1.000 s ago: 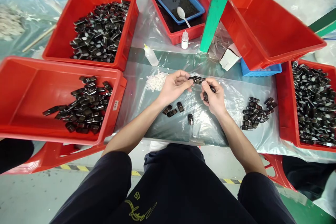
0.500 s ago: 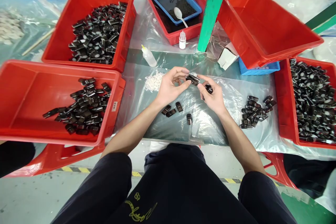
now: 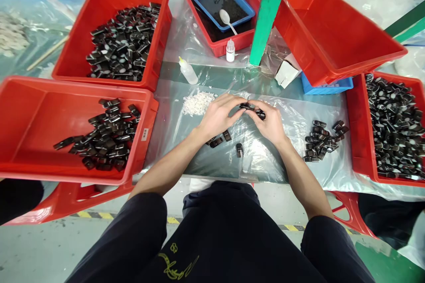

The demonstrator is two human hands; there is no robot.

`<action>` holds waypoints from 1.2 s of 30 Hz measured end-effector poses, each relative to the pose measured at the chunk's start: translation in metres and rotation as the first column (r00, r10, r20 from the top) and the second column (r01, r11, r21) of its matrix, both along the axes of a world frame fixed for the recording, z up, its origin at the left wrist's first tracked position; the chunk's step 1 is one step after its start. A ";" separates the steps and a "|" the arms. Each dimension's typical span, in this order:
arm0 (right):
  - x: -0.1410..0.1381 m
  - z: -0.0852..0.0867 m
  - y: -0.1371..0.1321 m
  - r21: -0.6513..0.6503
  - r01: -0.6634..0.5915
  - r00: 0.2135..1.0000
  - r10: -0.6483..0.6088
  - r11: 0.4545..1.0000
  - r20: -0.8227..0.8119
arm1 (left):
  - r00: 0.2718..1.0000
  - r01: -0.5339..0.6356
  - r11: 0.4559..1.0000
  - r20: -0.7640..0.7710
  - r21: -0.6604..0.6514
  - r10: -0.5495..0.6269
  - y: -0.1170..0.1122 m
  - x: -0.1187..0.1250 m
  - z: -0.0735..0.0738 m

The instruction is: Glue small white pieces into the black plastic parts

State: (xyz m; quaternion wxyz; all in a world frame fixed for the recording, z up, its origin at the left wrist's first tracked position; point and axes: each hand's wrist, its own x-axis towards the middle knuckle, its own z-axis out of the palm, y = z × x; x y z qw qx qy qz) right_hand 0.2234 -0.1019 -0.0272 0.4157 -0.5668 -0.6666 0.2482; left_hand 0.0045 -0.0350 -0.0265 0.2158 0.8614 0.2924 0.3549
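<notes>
Between my two hands, a shiny black toy car (image 3: pixel 246 106) is held at the fingertips. My left hand (image 3: pixel 219 115) pinches its left end, thumb below and fingers above. My right hand (image 3: pixel 270 121) grips the other end, and another black piece (image 3: pixel 261 115) shows tucked under its fingers. Part of the held car is hidden by the fingers. Below the hands, several similar black cars (image 3: pixel 217 142) lie on the plastic sheet, one of them apart (image 3: pixel 239 150). A heap of small white bits (image 3: pixel 198 102) is just left of my left hand.
Red bins with black pieces stand at left (image 3: pixel 151 130) and right (image 3: pixel 360 132). A loose pile of cars (image 3: pixel 320 143) lies at right. Behind are a squeeze bottle (image 3: pixel 188 71), a small white bottle (image 3: pixel 230 51), a green post (image 3: pixel 265 22) and a tilted red bin (image 3: pixel 345 35).
Both hands have drawn closer together around the toy car, and it has turned and dropped slightly. My left hand has shifted right and covers part of the cars below.
</notes>
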 end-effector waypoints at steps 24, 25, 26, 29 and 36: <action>-0.003 -0.001 0.003 -0.109 0.024 0.999 -0.028 0.994 -0.038 | 0.999 0.022 0.998 0.027 -0.051 -0.021 0.001 -0.001 -0.003; -0.003 -0.002 0.004 -0.112 0.013 0.999 -0.017 0.994 -0.039 | 0.999 0.022 0.999 0.034 -0.041 -0.020 0.001 -0.001 -0.002; -0.002 -0.003 0.004 -0.113 0.001 0.999 -0.006 0.994 -0.040 | 0.999 0.020 0.999 0.041 -0.035 -0.018 0.001 0.000 -0.002; -0.002 -0.003 0.004 -0.103 -0.031 0.999 0.026 0.994 -0.045 | 0.999 0.009 0.999 0.048 -0.045 -0.007 -0.001 0.000 0.000; 0.013 -0.003 0.012 -0.016 0.083 0.989 -0.084 0.996 -0.124 | 0.990 -0.088 0.994 0.107 -0.068 0.095 0.002 0.000 0.002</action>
